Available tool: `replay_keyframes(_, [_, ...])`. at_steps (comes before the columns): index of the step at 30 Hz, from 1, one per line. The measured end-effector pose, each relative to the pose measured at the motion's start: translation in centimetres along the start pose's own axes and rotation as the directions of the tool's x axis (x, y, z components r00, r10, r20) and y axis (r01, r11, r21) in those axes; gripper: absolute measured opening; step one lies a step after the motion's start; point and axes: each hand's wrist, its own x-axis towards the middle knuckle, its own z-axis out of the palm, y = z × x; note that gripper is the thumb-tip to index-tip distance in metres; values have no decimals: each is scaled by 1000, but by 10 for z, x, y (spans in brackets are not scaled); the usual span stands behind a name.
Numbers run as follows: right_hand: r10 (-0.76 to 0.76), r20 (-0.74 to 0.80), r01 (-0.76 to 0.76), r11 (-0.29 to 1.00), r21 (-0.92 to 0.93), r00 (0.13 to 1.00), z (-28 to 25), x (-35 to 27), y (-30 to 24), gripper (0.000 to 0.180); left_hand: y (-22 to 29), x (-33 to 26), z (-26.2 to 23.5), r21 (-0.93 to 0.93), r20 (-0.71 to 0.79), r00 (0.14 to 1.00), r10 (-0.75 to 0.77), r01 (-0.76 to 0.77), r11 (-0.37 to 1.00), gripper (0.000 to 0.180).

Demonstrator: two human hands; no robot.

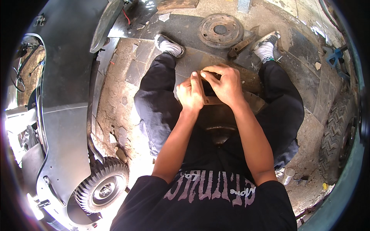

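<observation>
Between my knees I hold a brownish, angular metal bracket with a dark opening in its middle and a small hole near its lower left corner. My left hand is closed round its left side, thumb pointing forward along the edge. My right hand is bent over its far right part, with fingertips pinched at the far edge close to my left thumb. Whatever is under those fingertips is hidden. Just below the bracket, between my thighs, a rounded dark metal piece shows in part.
A rusty round metal disc and a rusty arm-like part lie ahead between my feet. At left stands a dark vehicle body with a treaded wheel. Another tyre and a clear cup are at right.
</observation>
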Motion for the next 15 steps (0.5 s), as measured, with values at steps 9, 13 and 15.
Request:
replay_keyframes(9, [-1,39,5,995,-101,999,-2,7,-4,17,0,3,-2,3,14,999,-31,31,1000,63])
replay_keyframes(13, [53,34,-51,997,-53,998,2,13,-3,18,3,6,-3,37,17,999,-30,29,999,64])
replay_keyframes(15, [96,54,-98,994,38,994,3,13,-2,19,2,5,-2,22,4,999,-54,54,998,64])
